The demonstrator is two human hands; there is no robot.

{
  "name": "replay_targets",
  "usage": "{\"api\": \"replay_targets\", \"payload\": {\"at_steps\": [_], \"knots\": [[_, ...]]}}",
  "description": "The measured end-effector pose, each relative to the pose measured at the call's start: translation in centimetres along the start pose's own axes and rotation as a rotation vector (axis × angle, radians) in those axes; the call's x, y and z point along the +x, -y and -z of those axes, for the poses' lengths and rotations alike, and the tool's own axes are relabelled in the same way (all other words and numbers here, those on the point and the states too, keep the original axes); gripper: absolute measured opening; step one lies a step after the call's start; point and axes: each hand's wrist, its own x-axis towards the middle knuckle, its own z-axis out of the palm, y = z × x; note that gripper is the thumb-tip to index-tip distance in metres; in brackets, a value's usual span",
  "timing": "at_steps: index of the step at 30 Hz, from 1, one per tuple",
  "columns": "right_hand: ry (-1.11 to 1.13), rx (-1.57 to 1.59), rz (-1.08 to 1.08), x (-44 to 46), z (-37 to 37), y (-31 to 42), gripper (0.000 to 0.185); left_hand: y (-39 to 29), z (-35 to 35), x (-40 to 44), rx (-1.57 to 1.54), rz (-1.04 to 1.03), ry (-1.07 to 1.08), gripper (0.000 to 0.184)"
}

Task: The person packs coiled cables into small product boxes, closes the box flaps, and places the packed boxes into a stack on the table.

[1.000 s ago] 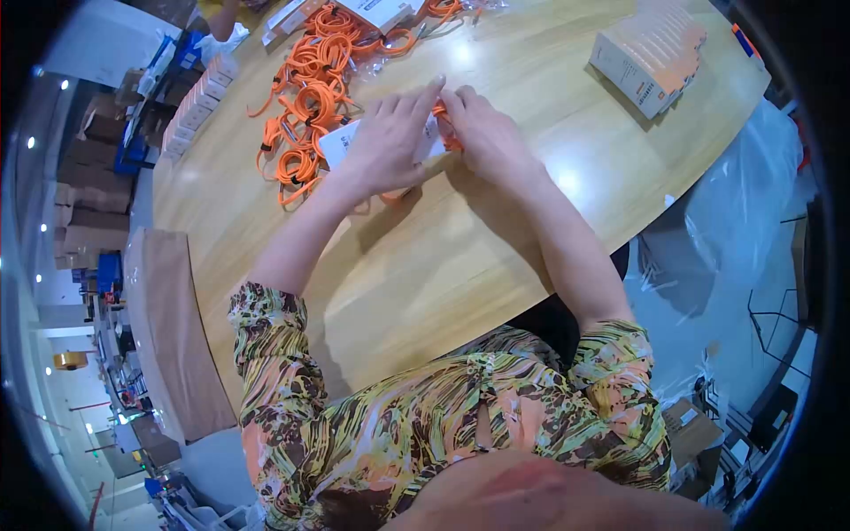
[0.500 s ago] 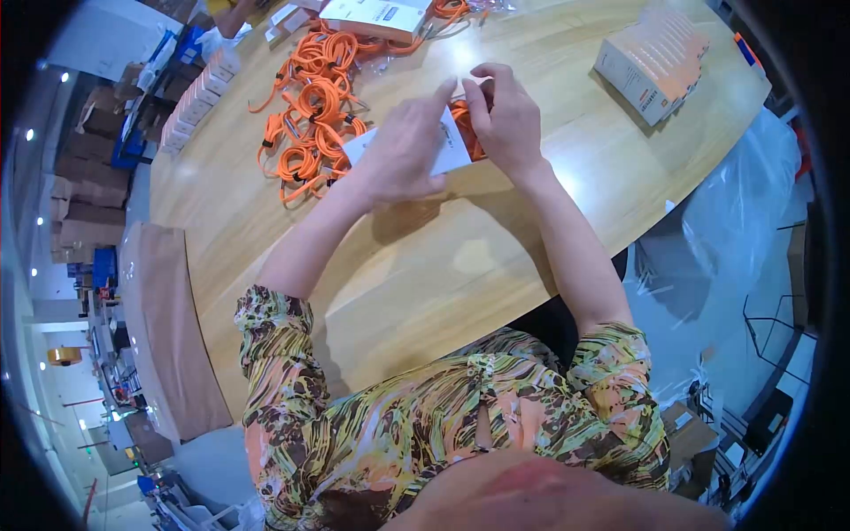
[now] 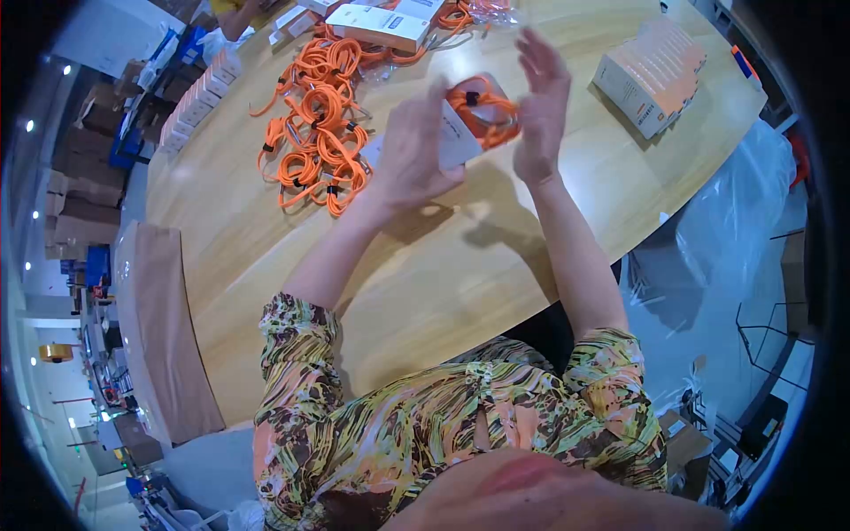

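My left hand [image 3: 412, 150] is wrapped around a small white box [image 3: 457, 140] held above the table. At the box's right end a coiled orange cable [image 3: 485, 104] with a black tie shows, partly inside or against it; how deep it sits I cannot tell. My right hand [image 3: 542, 111] is just right of the coil, fingers stretched out and slightly blurred, apart from the box. Left of my left hand lies a pile of coiled orange cables [image 3: 320, 115] with black ties.
White boxes [image 3: 381, 26] and clear plastic bags [image 3: 493, 11] lie at the far edge. A block of orange-and-white boxes [image 3: 651, 75] stands right, a row of small boxes [image 3: 199, 97] left. A person's arm [image 3: 235, 19] is at the far left. The table [image 3: 425, 310] curves around me.
My right hand has let go of the box end, moving right and opening its fingers. The orange coil at that end is now exposed. My left hand keeps its hold, shifted slightly.
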Motion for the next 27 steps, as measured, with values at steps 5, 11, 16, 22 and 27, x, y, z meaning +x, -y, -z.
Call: {"api": "replay_targets", "payload": {"at_steps": [5, 11, 16, 22, 27], "knots": [[0.021, 0.173, -0.251, -0.2, -1.4, -0.1, 0.053, -1.2, -2.1, 1.5, -0.151, 0.172, -0.453, 0.109], [0.114, 0.323, -0.825, -1.6, -1.5, 0.2, 0.042, -3.3, -2.6, 1.6, -0.608, 0.190, -0.609, 0.084], [0.086, 0.552, -0.871, -0.6, -1.8, 1.8, 0.029, -4.1, -0.8, 1.7, -1.093, 0.475, -0.518, 0.061], [0.099, 0.443, -0.790, -1.1, -2.0, 2.0, 0.025, -3.8, 0.7, 2.5, -1.063, 0.772, -0.443, 0.039], [-0.097, 0.633, -0.794, -0.3, -3.4, 3.6, 0.020, -4.2, 0.9, 3.2, -0.903, 0.597, -0.621, 0.033]]}}
